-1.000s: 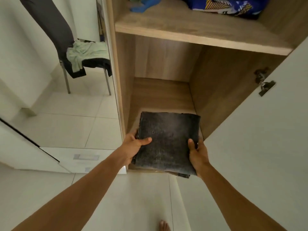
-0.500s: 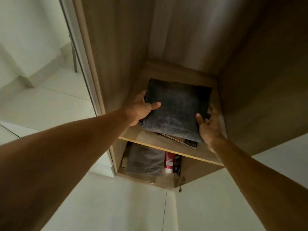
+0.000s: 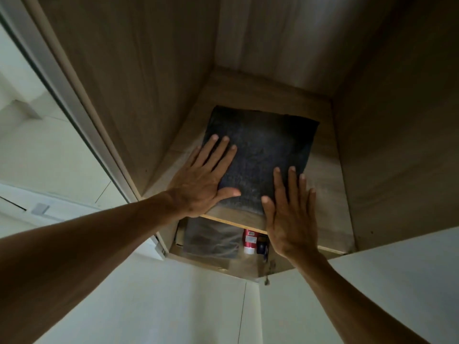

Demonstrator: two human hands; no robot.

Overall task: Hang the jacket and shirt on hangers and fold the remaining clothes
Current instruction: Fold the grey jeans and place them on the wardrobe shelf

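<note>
A folded dark grey denim garment (image 3: 265, 150) lies flat on a wooden wardrobe shelf (image 3: 323, 175). My left hand (image 3: 201, 177) rests flat on its near left part, fingers straight and spread. On the garment's near right corner lies my right hand (image 3: 289, 214), fingers straight, its palm hanging over the shelf's front edge. Neither hand grips the cloth.
Wooden wardrobe walls (image 3: 139, 78) close in on the left, back and right. On the shelf below lie a folded grey cloth (image 3: 213, 239) and a red and white can (image 3: 249, 240). A white door (image 3: 387, 281) stands at the right, pale floor tiles (image 3: 49, 150) at the left.
The garment went from being held by both hands in front of the wardrobe to lying on the shelf. Both hands let go of its sides and now lie flat on top.
</note>
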